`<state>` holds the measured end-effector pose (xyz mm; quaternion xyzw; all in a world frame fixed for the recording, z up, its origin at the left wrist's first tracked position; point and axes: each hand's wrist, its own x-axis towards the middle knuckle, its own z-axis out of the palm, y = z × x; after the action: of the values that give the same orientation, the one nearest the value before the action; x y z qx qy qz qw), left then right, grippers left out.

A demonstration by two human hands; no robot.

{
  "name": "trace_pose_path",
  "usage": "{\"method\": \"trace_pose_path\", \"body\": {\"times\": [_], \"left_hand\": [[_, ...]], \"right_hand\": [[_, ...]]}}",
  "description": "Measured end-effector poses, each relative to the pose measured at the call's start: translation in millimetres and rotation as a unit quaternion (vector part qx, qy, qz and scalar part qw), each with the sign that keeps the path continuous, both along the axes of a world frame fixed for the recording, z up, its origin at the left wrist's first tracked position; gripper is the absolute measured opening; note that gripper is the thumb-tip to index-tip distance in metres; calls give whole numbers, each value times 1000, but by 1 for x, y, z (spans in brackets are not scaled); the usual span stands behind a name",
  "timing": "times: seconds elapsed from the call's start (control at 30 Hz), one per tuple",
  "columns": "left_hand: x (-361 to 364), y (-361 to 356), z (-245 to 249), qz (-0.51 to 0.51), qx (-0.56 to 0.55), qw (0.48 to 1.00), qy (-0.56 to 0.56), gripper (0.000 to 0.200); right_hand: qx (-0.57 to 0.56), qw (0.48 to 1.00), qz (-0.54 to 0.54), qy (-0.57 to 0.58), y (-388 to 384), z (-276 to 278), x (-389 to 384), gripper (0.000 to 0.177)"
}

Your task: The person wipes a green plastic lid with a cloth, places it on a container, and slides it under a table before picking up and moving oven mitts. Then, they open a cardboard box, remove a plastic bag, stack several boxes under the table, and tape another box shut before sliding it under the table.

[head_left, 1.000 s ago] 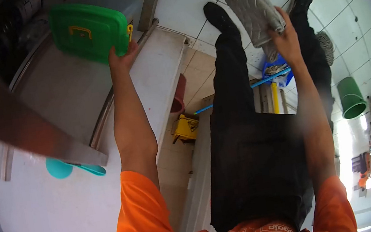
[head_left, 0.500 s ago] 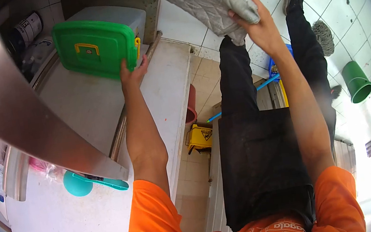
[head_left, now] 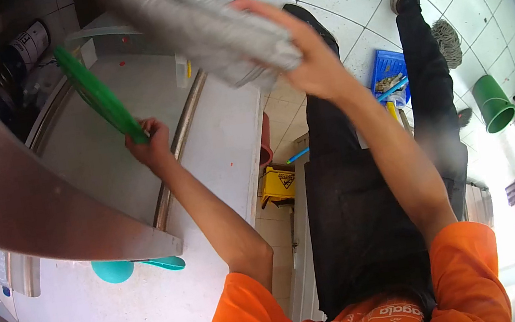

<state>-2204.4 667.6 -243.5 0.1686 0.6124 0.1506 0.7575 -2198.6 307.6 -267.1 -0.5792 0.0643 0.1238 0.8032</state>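
My left hand (head_left: 152,148) is closed on the lower edge of a green lid (head_left: 97,94), which stands steeply tilted and almost edge-on to me. Beyond the lid is a translucent plastic box (head_left: 183,71), its top uncovered. My right hand (head_left: 311,61) grips a silver-grey quilted oven mitt (head_left: 214,38), raised over the counter's edge and partly across the box. Motion blurs the mitt, and it hides the box's far right part.
A curved metal panel (head_left: 57,189) rises at left. A turquoise ball-shaped object (head_left: 113,271) sits on the white counter (head_left: 115,319). On the tiled floor are a blue dustpan (head_left: 388,67), a green bucket (head_left: 494,104), a mop head (head_left: 447,45) and a yellow mop wringer (head_left: 277,184).
The green lid has come off the box and swung edge-on to the left in my left hand. My right hand has carried the mitt left, toward the box.
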Motion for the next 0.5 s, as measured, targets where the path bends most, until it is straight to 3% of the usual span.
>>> {"method": "trace_pose_path", "body": {"times": [0.13, 0.2, 0.27, 0.3, 0.37, 0.5], "left_hand": [[5, 18, 23, 56, 33, 998, 5, 18], [5, 23, 20, 67, 4, 997, -46, 17], [5, 17, 15, 81, -4, 996, -42, 16], [4, 14, 12, 98, -12, 994, -39, 15], [-2, 17, -9, 74, 7, 997, -19, 14], [-8, 5, -48, 65, 10, 998, -2, 12]], "right_hand": [[190, 981, 2, 39, 89, -14, 12, 60], [157, 986, 53, 33, 141, -37, 23, 61], [20, 970, 112, 216, 201, -73, 24, 65], [20, 969, 107, 220, 206, -72, 29, 65], [-246, 857, 237, 385, 210, -66, 37, 62], [-228, 905, 188, 305, 200, -82, 12, 43]]}}
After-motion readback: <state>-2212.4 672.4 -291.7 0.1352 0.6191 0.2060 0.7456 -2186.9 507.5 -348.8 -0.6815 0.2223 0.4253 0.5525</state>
